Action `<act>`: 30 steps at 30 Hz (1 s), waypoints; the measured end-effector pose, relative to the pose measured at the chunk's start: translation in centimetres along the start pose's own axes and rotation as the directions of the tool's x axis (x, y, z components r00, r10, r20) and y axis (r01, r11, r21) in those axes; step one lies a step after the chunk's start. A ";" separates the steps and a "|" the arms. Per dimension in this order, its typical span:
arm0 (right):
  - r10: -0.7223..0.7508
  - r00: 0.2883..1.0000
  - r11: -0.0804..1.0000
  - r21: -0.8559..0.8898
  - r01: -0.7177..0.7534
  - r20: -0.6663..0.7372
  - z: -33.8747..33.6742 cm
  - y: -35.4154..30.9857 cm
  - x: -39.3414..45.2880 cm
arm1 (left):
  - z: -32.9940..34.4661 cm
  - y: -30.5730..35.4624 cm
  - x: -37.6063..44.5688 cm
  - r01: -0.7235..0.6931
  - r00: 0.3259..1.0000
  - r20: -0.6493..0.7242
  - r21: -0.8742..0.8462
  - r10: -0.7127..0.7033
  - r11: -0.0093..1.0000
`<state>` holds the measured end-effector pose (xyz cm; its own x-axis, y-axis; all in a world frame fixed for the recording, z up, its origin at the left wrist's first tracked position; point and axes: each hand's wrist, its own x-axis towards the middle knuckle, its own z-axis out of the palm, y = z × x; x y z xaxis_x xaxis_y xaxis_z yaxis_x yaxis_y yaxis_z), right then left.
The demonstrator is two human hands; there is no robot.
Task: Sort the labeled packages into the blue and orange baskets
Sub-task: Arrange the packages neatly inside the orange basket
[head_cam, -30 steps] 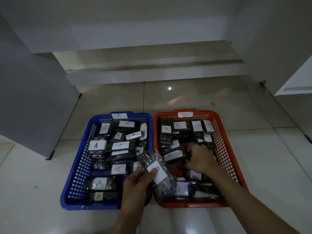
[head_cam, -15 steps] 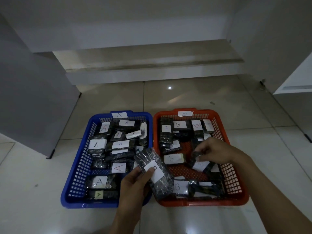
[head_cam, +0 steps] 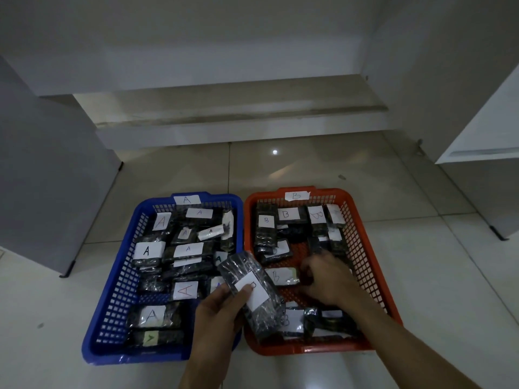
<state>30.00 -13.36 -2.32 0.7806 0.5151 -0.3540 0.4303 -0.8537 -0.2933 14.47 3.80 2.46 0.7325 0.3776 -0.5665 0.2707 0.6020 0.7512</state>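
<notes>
The left hand [head_cam: 217, 313] is holding a dark plastic-wrapped package [head_cam: 252, 293] above the seam between the two baskets, thumb lying across its white label and fingers curling behind it. The package's long axis is running diagonally, its far end pointing up and left toward the blue basket [head_cam: 112, 299] and its near end hanging over the front of the orange basket [head_cam: 365, 265]. The label's letter is partly hiding under the thumb and I cannot tell it for sure.

The right hand [head_cam: 327, 279] is reaching down into the middle of the orange basket, fingers curling among the B-labeled packages [head_cam: 286, 214]; whether it is actually pinching one I cannot tell. A-labeled packages [head_cam: 147, 251] are lying flat in the blue basket. Both baskets are sitting side by side, touching, on the pale tiled floor [head_cam: 421, 276].
</notes>
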 end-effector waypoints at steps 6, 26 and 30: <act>-0.035 0.991 0.999 -0.044 0.030 -0.129 0.6 -0.8 0.5 | 0.3 -0.2 0.0 0.017 0.999 -0.035 0.014 -0.017 1.000; 0.318 0.774 0.824 0.563 0.061 -0.548 -5.2 6.0 1.2 | 16.2 -1.7 11.6 0.107 0.985 -0.106 -0.239 -0.135 0.965; 0.068 0.804 0.998 0.045 -0.052 -0.591 -5.8 8.3 3.6 | 18.2 -1.4 14.4 0.143 0.977 -0.119 -0.236 -0.174 0.961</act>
<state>39.03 -19.07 -0.88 0.9248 0.3102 0.2204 0.3684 -0.8750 -0.3141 36.04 -4.40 -0.56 0.5942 0.3479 -0.7252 0.2171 0.7987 0.5611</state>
